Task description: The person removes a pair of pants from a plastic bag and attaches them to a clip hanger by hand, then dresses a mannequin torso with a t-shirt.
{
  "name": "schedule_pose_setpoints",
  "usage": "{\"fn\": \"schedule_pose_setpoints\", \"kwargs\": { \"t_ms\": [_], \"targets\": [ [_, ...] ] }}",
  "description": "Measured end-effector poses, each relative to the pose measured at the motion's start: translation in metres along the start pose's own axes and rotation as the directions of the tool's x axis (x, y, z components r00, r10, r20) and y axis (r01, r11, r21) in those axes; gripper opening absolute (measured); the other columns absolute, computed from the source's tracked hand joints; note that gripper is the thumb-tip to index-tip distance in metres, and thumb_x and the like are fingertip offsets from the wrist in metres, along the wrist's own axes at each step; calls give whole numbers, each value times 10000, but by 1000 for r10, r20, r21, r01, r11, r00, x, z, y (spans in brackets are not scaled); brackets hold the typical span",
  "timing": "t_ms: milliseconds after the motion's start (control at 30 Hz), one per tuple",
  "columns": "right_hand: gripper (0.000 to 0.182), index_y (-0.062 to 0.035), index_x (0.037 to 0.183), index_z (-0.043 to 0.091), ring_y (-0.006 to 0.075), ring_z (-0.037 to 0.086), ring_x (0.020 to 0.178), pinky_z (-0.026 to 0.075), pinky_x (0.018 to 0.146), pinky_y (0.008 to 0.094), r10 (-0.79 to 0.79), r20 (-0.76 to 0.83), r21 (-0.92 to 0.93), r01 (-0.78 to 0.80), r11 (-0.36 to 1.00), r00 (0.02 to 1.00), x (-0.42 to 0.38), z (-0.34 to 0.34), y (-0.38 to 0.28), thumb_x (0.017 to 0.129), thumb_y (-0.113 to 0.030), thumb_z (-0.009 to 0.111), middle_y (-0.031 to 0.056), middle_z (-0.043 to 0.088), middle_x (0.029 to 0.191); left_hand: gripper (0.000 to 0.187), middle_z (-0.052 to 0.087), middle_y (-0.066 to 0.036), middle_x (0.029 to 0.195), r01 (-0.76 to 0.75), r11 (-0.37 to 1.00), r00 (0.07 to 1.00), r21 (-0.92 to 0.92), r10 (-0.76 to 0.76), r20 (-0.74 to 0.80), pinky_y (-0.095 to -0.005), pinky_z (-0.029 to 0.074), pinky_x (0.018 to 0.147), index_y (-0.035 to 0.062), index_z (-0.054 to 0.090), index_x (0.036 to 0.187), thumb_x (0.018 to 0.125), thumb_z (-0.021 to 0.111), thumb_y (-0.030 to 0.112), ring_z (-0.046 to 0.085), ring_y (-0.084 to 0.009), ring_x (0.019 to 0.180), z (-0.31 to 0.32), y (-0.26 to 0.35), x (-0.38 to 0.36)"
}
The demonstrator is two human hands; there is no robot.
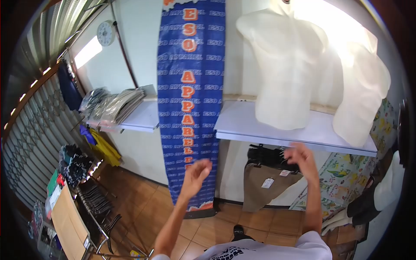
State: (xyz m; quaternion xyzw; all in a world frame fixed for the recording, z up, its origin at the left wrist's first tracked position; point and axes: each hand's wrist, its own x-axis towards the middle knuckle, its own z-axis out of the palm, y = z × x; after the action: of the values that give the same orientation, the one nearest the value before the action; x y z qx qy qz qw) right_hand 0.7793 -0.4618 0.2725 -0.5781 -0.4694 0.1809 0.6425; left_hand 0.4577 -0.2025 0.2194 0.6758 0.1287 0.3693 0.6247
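raises the left hand [197, 174] with a half-open grip, nothing visible in it, before a blue banner [172, 108]; curls the right hand [300, 159] near the dark top of a brown garment [259, 194], with hold or contact impossible to tell. hung below the pale shelf [238, 119]; likely light, soft, limp, best taken high. above, white mannequin torsos [281, 73]; below, brown tiled floor [271, 223].

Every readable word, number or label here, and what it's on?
"ESO APPAREL": large orange letters down the blue banner; lowest letters unclear.
"ESO APPAREL": small, repeated across the same banner.
Too small or blurred: numerals on the clock, tags on the brown garment, print on the pale shirt.
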Motion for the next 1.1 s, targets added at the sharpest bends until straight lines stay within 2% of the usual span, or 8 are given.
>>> {"fn": "schedule_pose_setpoints", "kwargs": {
  "t_ms": [67, 100, 200, 533, 600, 700, 767, 1100],
  "targets": [
    [411, -28, 1297, 519, 170, 625, 1010, 509, 827, 293, -179, -222, -161, 145, 976, 958, 28, -26, -42, 977, -280, 577, 116, 660, 1115, 423, 596, -98, 1233, -104, 994, 981, -38, 109, 160, -321, 401, 1023, -29, 518, 1281, 947, 638, 201, 542, -172, 1168, 27, 46, 57],
    [471, -37, 1343, 488, 181, 593, 1089, 490, 887, 319, -240, -290, -203, 186, 961, 926, 45, -45, -52, 984, -333, 563, 107, 634, 1189, 679, 601, -101, 1241, -224, 969, 956, 101, 199, 214, -362, 444, 949, 4, 512, 1318, 917, 578, 548, 547, -200, 1158, 41, 63, 85],
    [567, -65, 1401, 427, 238, 507, 1246, 438, 998, 382, -352, -419, -292, 243, 925, 837, 94, -93, -83, 994, -454, 486, 131, 564, 1322, 778, 569, -115, 1300, -340, 926, 907, 163, 277, 318, -389, 427, 1003, 6, 473, 1372, 911, 515, 632, 521, -238, 1222, 77, 104, 163],
    [1154, 40, 1507, 156, 353, 235, 1443, 239, 1145, 506, -143, -355, -65, 128, 990, 924, 273, -206, -113, 787, -799, 489, 253, 255, 1537, 1063, 256, -240, 1530, -226, 974, 960, 0, 223, 169, -434, 295, 1111, -106, 141, 1481, 891, 401, 739, 279, -303, 1421, 161, 157, 378],
    [1217, 22, 1525, 90, 368, 154, 1465, 161, 1152, 546, -106, -304, 112, 146, 983, 947, 300, -212, -112, 752, -826, 496, 251, 166, 1570, 1125, 204, -257, 1548, -200, 980, 972, -10, 200, 126, -445, 277, 1123, -112, 104, 1485, 861, 401, 776, 231, -318, 1444, 170, 160, 401],
    [1251, 20, 1528, 82, 372, 129, 1469, 141, 1143, 562, -163, -266, 130, 202, 971, 950, 321, -211, -114, 724, -830, 526, 243, 149, 1577, 1180, 141, -275, 1560, -145, 986, 987, -86, 150, 54, -481, 208, 1152, -103, 89, 1492, 819, 425, 806, 148, -355, 1466, 178, 159, 425],
    [1205, 23, 1520, 125, 339, 203, 1445, 170, 1141, 529, -183, -317, 115, 229, 967, 931, 319, -195, -113, 744, -798, 544, 213, 209, 1563, 1151, 137, -267, 1564, -197, 977, 967, -85, 208, 148, -510, 149, 1165, -87, 109, 1496, 824, 444, 785, 107, -375, 1470, 180, 154, 431],
    [1096, 61, 1468, 283, 331, 295, 1419, 235, 1131, 520, -363, -432, -80, 366, 927, 826, 274, -136, -137, 771, -722, 602, 213, 338, 1510, 961, 289, -209, 1512, -365, 928, 925, -73, 371, 86, -476, 223, 1131, -2, 262, 1485, 853, 565, 655, 240, -345, 1419, 164, 163, 379]
  ]
}}
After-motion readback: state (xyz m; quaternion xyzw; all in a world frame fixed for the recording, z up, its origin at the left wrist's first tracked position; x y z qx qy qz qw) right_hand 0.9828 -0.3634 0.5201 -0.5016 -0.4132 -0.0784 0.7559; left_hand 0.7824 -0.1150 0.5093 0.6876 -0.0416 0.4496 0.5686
